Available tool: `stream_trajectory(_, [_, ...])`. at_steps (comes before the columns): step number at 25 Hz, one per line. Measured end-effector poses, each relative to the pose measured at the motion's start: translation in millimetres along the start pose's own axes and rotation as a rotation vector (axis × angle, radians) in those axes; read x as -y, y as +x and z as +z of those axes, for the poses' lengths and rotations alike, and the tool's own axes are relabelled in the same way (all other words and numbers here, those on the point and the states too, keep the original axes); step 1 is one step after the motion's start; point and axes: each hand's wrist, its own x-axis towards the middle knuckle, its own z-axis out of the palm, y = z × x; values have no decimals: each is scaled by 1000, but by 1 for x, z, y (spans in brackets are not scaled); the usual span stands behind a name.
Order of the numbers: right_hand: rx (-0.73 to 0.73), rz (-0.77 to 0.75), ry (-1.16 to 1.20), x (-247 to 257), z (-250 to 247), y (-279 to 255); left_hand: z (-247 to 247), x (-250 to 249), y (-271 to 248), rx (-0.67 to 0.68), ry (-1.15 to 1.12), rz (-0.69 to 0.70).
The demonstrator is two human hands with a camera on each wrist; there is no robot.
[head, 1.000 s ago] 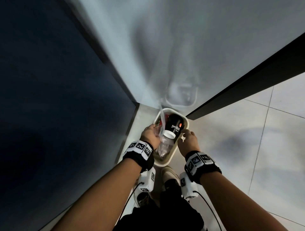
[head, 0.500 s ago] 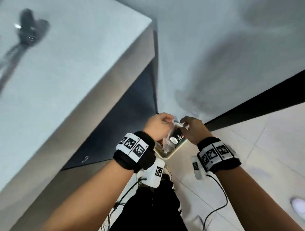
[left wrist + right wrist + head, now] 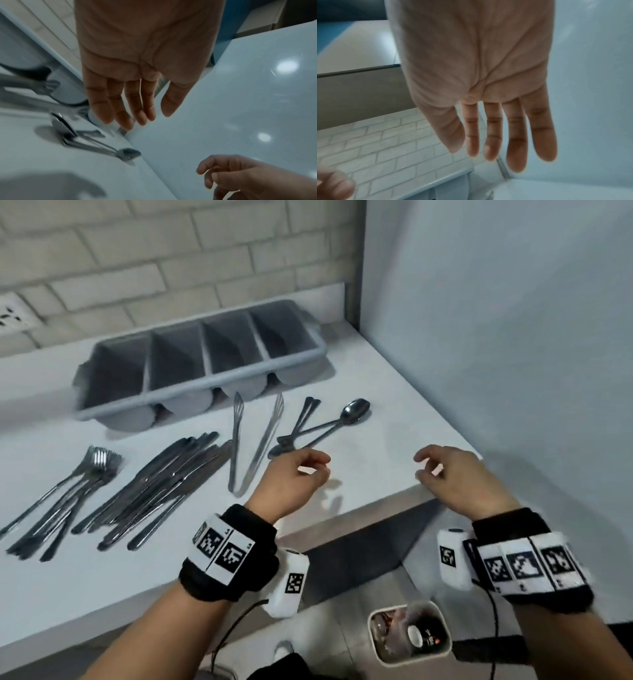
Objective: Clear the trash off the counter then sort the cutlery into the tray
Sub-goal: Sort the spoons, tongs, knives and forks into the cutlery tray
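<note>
No trash shows on the counter (image 3: 370, 474); tray (image 3: 202, 364) at 11 o'clock stands empty, cutlery (image 3: 164, 474) unsorted. Left hand (image 3: 291, 477) and right hand (image 3: 455, 474): fingers loose, empty.

Both forearms are extended forward; the left hand (image 3: 291, 477) and right hand (image 3: 459, 477) are held empty, palms down, fingers loosely relaxed.

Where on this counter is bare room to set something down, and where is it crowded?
Bare: the counter right of the spoons, toward the wall, and the near strip in front of the knives. Crowded: forks, knives, tongs and spoons before the tray.
</note>
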Motion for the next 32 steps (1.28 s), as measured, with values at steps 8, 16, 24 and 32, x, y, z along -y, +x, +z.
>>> stream_trajectory(8, [135, -252, -311, 109, 39, 114, -82, 40, 54, -141, 451, -202])
stream_trajectory(16, [376, -270, -736, 136, 90, 165, -81, 68, 92, -8, 608, -410])
stream_trajectory(24, [671, -177, -909, 151, 84, 166, -82, 82, 100, -11, 594, -407])
stream_trajectory(32, [590, -321, -1025, 125, 80, 166, -81, 87, 104, -10, 641, -415])
